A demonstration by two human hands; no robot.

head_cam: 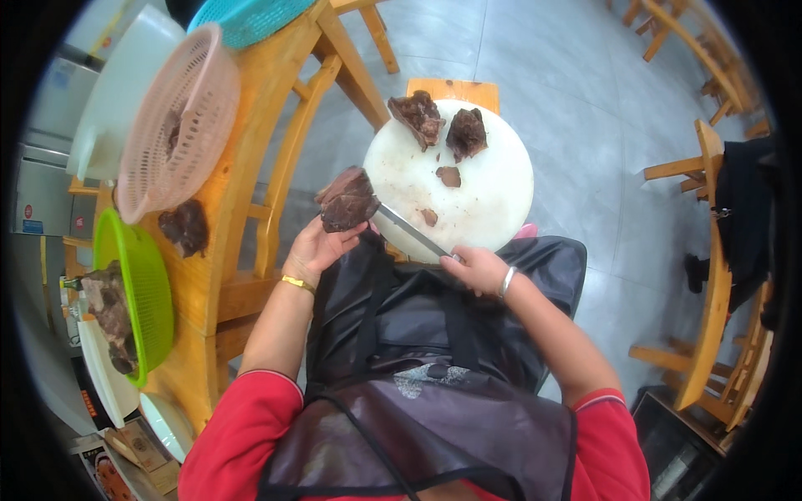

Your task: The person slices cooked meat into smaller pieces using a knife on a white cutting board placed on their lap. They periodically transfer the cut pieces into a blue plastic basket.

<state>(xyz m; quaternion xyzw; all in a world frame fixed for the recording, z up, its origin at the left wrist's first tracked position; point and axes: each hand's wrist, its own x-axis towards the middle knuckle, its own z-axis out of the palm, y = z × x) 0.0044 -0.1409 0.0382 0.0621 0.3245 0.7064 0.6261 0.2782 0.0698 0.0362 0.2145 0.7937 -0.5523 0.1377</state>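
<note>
My left hand (322, 247) holds up a dark brown chunk of cooked meat (348, 199), left of a round white cutting board (489, 188). A knife (416, 232) is in my right hand (479, 270); its blade points up and left over the board's near edge, and its tip meets the meat's right side. On the far part of the board lie two large dark meat pieces, one at the left (418, 119) and one at the right (467, 134). Nearer are a small flat piece (448, 176) and a smaller scrap (429, 217).
The wooden table (194, 285) at left bears a pink basket (182, 125), a green basket (147, 300) with meat, a loose meat piece (185, 228) and a blue basket (250, 19). The board rests on a wooden stool (454, 91). Wooden chairs and a dark-clothed person (742, 219) are at right.
</note>
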